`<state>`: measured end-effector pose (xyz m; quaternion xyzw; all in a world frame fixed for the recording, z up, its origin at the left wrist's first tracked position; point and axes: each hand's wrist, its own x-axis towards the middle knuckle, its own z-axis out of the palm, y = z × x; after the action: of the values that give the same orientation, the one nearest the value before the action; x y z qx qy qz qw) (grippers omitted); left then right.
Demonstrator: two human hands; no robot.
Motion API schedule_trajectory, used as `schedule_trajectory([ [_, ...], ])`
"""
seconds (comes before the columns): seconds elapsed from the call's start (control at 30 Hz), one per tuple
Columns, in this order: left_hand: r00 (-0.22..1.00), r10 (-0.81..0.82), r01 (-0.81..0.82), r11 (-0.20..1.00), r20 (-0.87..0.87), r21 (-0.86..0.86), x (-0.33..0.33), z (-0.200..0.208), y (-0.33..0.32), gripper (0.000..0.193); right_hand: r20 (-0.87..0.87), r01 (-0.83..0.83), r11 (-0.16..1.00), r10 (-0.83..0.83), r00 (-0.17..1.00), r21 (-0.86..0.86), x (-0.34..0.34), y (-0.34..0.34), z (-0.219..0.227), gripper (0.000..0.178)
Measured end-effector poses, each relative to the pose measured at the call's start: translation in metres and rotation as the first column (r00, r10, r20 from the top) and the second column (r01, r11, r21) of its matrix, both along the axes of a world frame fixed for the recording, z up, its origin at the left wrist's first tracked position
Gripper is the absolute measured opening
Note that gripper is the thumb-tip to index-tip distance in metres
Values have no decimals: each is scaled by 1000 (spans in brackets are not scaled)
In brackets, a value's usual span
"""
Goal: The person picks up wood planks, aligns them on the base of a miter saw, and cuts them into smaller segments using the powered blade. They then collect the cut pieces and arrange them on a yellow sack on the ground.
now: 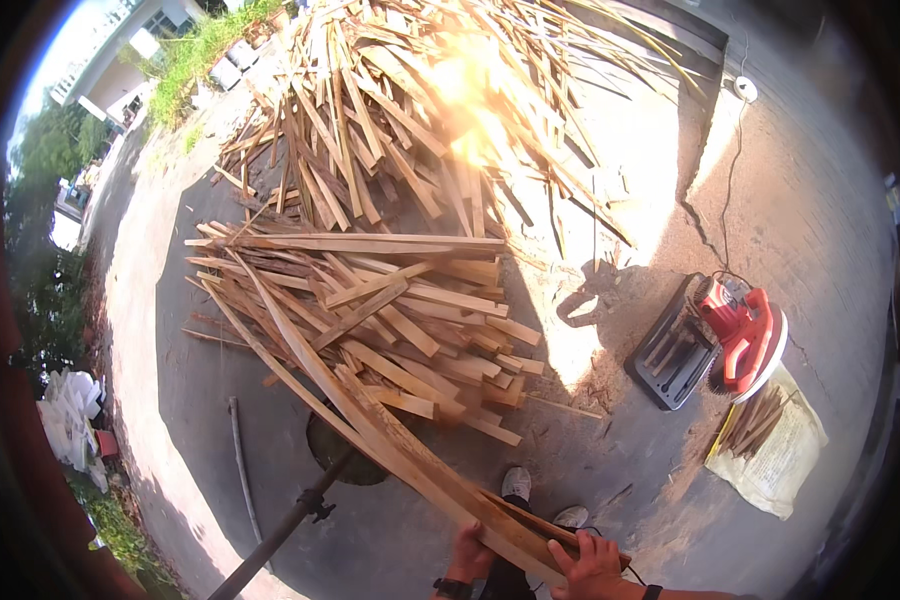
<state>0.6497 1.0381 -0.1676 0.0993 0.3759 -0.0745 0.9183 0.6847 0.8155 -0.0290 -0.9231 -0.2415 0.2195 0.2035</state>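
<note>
Long wooden planks (425,468), lying together, slant from the near wood stack (410,300) down to my body, with their near ends at the lower edge. My left hand (471,553), with a dark band on the wrist, is closed around the planks' left edge. My right hand (590,566) grips them close to their near ends, its fingers bent over the top. A dark gap shows between the boards near my hands. The planks' far ends rest over the stack, partly lost among other strips.
A red cut-off saw (745,340) with a grey base (670,350) stands at right, its cord (736,190) trailing away. Near it lies a pale sack (790,455) with short strips. A metal pole stand (295,520) stands left of the planks. A larger wood pile (360,120) lies beyond.
</note>
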Motion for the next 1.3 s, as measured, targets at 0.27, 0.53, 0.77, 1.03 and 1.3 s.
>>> schedule_trajectory([
  [0.27, 996, -86, 85, 965, 6, -247, -33, 12, -48, 55, -68, -40, 999, 38, 997, -17, -15, -49, 36, 99],
  [0.53, 977, -210, 212, 943, 33, -255, -39, 57, -140, 51, 60, -69, 994, 74, 995, -83, -37, -140, 57, 92],
  [0.77, 974, -224, 224, 953, 24, -206, -32, 82, -196, 43, 191, -128, 992, 130, 973, -19, -41, -221, 39, 84],
  [1.03, 864, -480, 490, 735, -151, 469, -41, 61, -230, 29, 191, -19, 998, 6, 982, 65, -31, -272, 10, 74],
  [1.3, 854, -503, 469, 854, 131, 225, 63, 50, -255, 78, 336, 126, 990, -143, 931, 70, -10, -300, -45, 73],
])
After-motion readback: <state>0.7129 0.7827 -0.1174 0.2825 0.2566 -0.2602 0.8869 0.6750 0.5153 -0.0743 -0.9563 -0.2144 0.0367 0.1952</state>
